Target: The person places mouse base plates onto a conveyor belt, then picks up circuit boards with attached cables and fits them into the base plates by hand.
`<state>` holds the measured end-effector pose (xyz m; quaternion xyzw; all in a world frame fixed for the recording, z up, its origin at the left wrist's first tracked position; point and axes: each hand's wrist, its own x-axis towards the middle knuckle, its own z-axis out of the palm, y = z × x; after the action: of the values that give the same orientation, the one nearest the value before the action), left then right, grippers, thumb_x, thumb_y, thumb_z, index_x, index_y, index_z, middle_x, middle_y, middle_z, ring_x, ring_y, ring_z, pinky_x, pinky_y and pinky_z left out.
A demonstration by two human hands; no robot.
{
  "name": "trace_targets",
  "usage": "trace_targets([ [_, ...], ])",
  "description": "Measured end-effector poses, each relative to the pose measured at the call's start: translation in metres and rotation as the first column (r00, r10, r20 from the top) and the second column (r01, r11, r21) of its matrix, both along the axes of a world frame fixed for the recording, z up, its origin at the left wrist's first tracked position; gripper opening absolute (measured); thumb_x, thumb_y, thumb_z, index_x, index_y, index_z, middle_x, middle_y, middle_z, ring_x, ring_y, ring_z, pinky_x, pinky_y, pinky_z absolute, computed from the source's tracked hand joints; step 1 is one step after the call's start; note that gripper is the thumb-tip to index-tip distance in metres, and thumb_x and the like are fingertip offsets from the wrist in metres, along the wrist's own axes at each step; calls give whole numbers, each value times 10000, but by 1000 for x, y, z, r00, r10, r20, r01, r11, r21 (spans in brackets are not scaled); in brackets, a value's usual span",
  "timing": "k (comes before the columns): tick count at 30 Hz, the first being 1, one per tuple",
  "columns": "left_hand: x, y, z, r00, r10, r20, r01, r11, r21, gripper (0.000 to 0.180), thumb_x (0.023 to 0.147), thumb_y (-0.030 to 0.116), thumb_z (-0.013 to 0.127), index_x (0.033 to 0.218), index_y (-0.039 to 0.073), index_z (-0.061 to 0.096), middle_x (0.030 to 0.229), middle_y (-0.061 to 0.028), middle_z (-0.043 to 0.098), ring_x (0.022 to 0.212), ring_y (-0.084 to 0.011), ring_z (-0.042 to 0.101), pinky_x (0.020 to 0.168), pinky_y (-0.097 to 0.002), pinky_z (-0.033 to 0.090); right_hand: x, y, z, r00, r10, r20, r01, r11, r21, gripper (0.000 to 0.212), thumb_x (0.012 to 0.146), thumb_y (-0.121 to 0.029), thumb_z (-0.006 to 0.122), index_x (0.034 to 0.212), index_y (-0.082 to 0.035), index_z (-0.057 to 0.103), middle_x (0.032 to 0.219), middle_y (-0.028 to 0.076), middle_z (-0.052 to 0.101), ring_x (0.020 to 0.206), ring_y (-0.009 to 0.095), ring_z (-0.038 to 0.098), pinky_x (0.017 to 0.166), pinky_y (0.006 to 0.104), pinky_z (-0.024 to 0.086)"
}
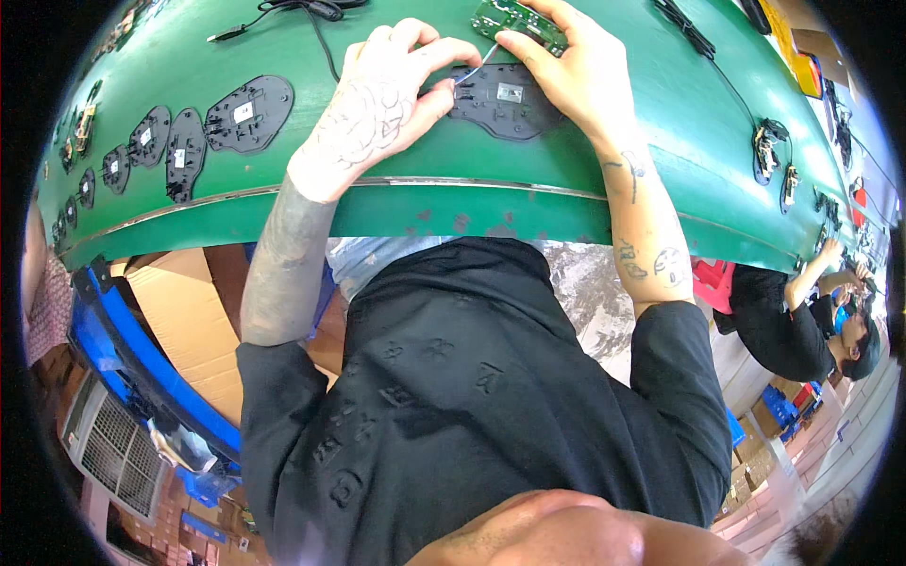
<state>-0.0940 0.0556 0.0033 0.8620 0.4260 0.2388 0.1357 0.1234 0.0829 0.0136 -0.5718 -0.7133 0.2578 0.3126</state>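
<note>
A green circuit board is gripped between the thumb and fingers of my right hand at the far side of the bench. From it a thin light-coloured wire runs down to the left. My left hand pinches this wire between thumb and forefinger. Below the board a black plastic bottom shell lies on the green bench mat, inner side up, with small posts and a pale label. Part of the shell is covered by my hands.
More black shells lie in a row on the left of the green bench. Black cables rest at the back, and small cabled assemblies at the right. A co-worker sits at the right; cardboard stands below the bench.
</note>
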Motion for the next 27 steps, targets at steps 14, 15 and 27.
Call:
trace_targets([
  [14, -21, 29, 22, 969, -241, -47, 207, 903, -377, 334, 839, 191, 638, 1159, 94, 650, 1032, -131, 555, 995, -334, 533, 900, -419, 415, 19, -27, 28, 900, 435, 0, -435, 899, 59, 282, 896, -95, 677, 1177, -114, 686, 1083, 71, 707, 1006, 244, 668, 909, 339, 530],
  [15, -20, 29, 23, 967, -252, -21, 226, 897, -379, 354, 841, 198, 641, 1179, 90, 633, 1032, -134, 554, 1000, -333, 532, 902, -411, 412, 19, -30, 21, 862, 494, 116, -507, 840, 192, 302, 876, -86, 680, 1175, -127, 689, 1099, 66, 700, 1015, 276, 662, 907, 352, 535],
  [27, -18, 22, 28, 973, -225, 46, 228, 921, -316, 376, 825, 169, 702, 1185, 122, 601, 1032, -94, 550, 1018, -303, 522, 912, -404, 386, 8, -58, 20, 876, 357, 325, -397, 916, 63, 345, 820, -47, 693, 1137, -182, 715, 1187, 90, 640, 1100, 286, 607, 931, 370, 524],
])
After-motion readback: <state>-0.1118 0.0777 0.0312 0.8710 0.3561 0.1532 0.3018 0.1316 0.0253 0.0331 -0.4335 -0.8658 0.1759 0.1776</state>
